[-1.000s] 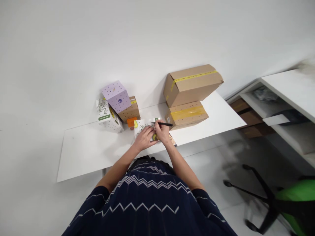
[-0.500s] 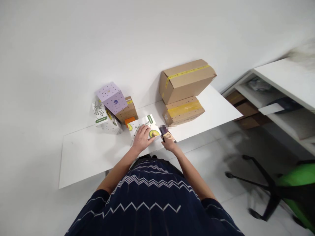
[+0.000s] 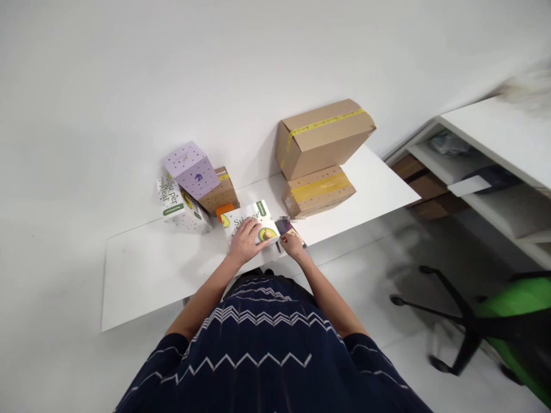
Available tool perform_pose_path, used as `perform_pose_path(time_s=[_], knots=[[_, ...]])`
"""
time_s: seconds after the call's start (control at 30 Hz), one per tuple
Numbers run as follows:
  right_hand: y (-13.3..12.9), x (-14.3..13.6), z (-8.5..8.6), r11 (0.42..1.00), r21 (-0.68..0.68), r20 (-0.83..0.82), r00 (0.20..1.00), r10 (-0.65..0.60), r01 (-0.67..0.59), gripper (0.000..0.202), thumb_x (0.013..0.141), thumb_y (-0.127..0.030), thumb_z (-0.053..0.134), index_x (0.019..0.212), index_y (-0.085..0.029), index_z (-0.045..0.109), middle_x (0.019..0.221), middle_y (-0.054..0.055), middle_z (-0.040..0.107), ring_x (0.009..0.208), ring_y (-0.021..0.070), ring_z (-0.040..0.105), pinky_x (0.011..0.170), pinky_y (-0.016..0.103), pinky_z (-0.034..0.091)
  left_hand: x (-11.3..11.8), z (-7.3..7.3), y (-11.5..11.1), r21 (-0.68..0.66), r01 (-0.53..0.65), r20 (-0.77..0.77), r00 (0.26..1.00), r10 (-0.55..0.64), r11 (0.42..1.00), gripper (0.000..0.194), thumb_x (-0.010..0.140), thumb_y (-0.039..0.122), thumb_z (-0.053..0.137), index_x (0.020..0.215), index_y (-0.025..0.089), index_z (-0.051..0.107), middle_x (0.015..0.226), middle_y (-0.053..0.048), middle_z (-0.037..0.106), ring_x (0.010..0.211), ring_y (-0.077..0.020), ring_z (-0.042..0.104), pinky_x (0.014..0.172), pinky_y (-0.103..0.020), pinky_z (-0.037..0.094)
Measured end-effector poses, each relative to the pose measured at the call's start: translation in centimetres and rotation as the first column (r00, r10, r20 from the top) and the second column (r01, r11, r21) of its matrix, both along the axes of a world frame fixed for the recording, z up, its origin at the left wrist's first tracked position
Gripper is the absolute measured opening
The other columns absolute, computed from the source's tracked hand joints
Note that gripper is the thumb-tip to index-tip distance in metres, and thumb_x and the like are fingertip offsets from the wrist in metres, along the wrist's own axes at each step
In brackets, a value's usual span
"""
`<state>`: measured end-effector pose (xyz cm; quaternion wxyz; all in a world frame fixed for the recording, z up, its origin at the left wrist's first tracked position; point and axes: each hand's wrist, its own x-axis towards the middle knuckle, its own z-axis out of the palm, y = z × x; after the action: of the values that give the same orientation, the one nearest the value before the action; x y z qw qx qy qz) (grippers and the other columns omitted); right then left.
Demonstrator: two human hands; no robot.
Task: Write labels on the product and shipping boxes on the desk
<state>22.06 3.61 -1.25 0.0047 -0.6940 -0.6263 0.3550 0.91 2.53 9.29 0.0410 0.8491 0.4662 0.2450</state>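
My left hand point(image 3: 246, 241) lies with spread fingers on top of a white box with avocado pictures point(image 3: 253, 214), near the table's front edge. Just right of that box, my right hand point(image 3: 293, 245) has its fingers pressed together; what they hold, if anything, is too small to tell. A thin dark object point(image 3: 278, 247) lies by the box's front right corner, close to my right fingertips. Partly under my right hand is a dark flat item with a picture point(image 3: 286, 227). An orange box point(image 3: 224, 210) shows behind the white box.
On the white table point(image 3: 146, 269), a purple box point(image 3: 193, 172) leans over another white box point(image 3: 172, 201) and a small cardboard box point(image 3: 221, 192). Two taped cartons point(image 3: 327, 137) stand at the back right. Right are a shelf unit point(image 3: 495, 132) and a green-black chair point(image 3: 516, 304).
My right hand has turned and drawn in a little beside the white box. The thin dark object that was at its fingers now shows lower, at the box's corner. My left hand stays on the box.
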Motion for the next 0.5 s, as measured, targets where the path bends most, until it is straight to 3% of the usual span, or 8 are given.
perform_pose_path(time_s=[0.13, 0.27, 0.4, 0.5], knots=[[-1.0, 0.3, 0.0, 0.978, 0.166, 0.188, 0.970, -0.156, 0.125, 0.048, 0.095, -0.038, 0.055, 0.136, -0.013, 0.056, 0.133, 0.023, 0.055, 0.120, 0.0341, 0.054, 0.094, 0.041, 0.043, 0.0, -0.1, 0.0, -0.002, -0.001, 0.000, 1.000, 0.001, 1.000, 0.047, 0.089, 0.050, 0.064, 0.126, 0.021, 0.062, 0.124, -0.014, 0.065, 0.129, -0.0329, 0.056, 0.112, -0.052, 0.046], [-1.3, 0.4, -0.6, 0.983, 0.168, 0.246, 0.963, -0.108, 0.068, 0.072, 0.088, -0.043, 0.065, 0.151, -0.019, 0.041, 0.151, 0.020, 0.041, 0.133, 0.0356, 0.040, 0.104, 0.043, 0.037, 0.0, -0.3, 0.0, 0.010, -0.004, -0.001, 1.000, 0.004, 1.000, 0.047, 0.089, 0.050, 0.064, 0.126, 0.020, 0.062, 0.124, -0.014, 0.065, 0.129, -0.0330, 0.055, 0.112, -0.052, 0.047], [-1.2, 0.6, -1.1, 0.990, 0.139, 0.227, 0.972, -0.063, 0.032, 0.068, 0.091, -0.042, 0.061, 0.151, -0.018, 0.041, 0.150, 0.020, 0.042, 0.131, 0.0351, 0.040, 0.103, 0.042, 0.038, 0.1, -0.3, 0.0, -0.004, -0.002, 0.005, 1.000, 0.002, 1.000, 0.047, 0.089, 0.050, 0.065, 0.125, 0.020, 0.063, 0.124, -0.014, 0.066, 0.129, -0.0327, 0.055, 0.114, -0.051, 0.045], [-1.1, 0.6, -0.8, 0.984, 0.154, 0.182, 0.976, -0.120, 0.092, 0.070, 0.087, -0.040, 0.064, 0.150, -0.019, 0.044, 0.145, 0.020, 0.048, 0.127, 0.0369, 0.045, 0.100, 0.044, 0.040, 0.1, -0.2, 0.0, -0.013, -0.004, 0.006, 1.000, 0.004, 1.000, 0.046, 0.089, 0.050, 0.065, 0.125, 0.021, 0.063, 0.124, -0.013, 0.066, 0.129, -0.0326, 0.055, 0.114, -0.052, 0.046]])
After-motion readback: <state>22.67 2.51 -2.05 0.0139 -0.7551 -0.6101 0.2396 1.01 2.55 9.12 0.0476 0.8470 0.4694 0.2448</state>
